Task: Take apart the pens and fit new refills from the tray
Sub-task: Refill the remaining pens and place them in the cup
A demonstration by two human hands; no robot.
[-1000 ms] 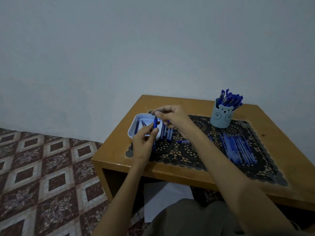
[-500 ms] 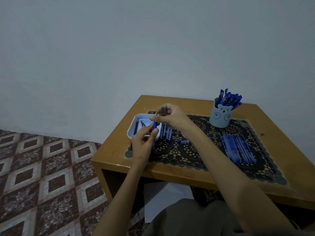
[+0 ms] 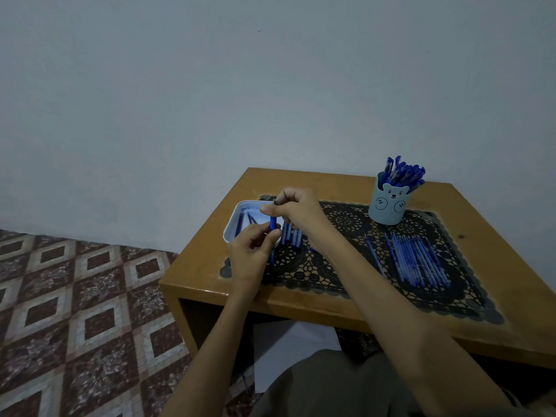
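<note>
Left hand point(image 3: 252, 251) and right hand point(image 3: 296, 209) both pinch one blue pen point(image 3: 273, 223) upright, over the tray point(image 3: 233, 219).

Blue pen point(image 3: 273, 223): upright, over tray edge. Left hand point(image 3: 249, 254) pinches low part, right hand point(image 3: 296, 209) pinches top.
Tray point(image 3: 232, 223): small, pale, round corners. Few thin blue sticks point(image 3: 249, 218) inside.
Short blue pen parts point(image 3: 291, 234): side by side, just right of tray.
Long blue sticks point(image 3: 416, 260): neat row, well right.
More pens point(image 3: 404, 173): standing in bear cup point(image 3: 389, 206).
</note>
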